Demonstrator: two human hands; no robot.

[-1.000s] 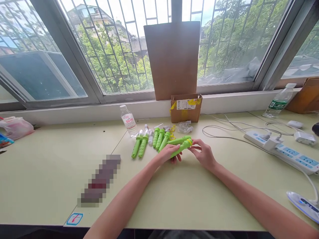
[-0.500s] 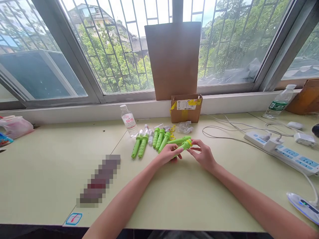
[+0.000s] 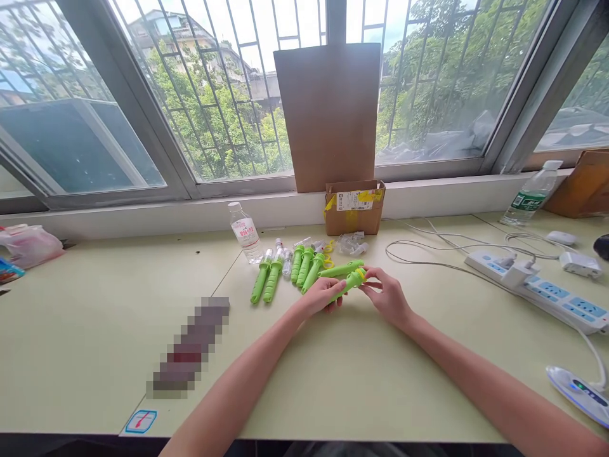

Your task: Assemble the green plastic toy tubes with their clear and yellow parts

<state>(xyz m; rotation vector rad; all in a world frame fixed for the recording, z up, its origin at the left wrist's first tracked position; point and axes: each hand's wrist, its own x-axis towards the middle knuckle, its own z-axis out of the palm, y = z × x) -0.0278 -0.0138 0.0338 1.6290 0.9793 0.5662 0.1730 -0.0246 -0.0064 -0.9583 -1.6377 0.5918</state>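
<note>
My left hand (image 3: 326, 296) is wrapped round a green plastic handle (image 3: 351, 282), which slants up to the right. At its upper end sits a yellow ring (image 3: 361, 275), pinched between the fingertips of my right hand (image 3: 387, 297). Just behind lies another green handle (image 3: 341, 269). To the left are three ribbed green handles (image 3: 304, 265) side by side, then two green handles with clear tops (image 3: 273, 280). Small clear tubes (image 3: 287, 263) and yellow rings (image 3: 328, 260) lie among them, beside a heap of clear plastic pieces (image 3: 352, 244).
A water bottle (image 3: 246, 233) stands behind the handles, near a small cardboard box (image 3: 353, 219) at the windowsill. On the right are a power strip (image 3: 537, 289), loose cables (image 3: 428, 263) and another bottle (image 3: 528, 198). A blurred-out dark object (image 3: 190, 349) lies at the left.
The view has shifted very slightly. Both hands stay at the green handle and its yellow ring; more of the handle shows beside my left thumb.
</note>
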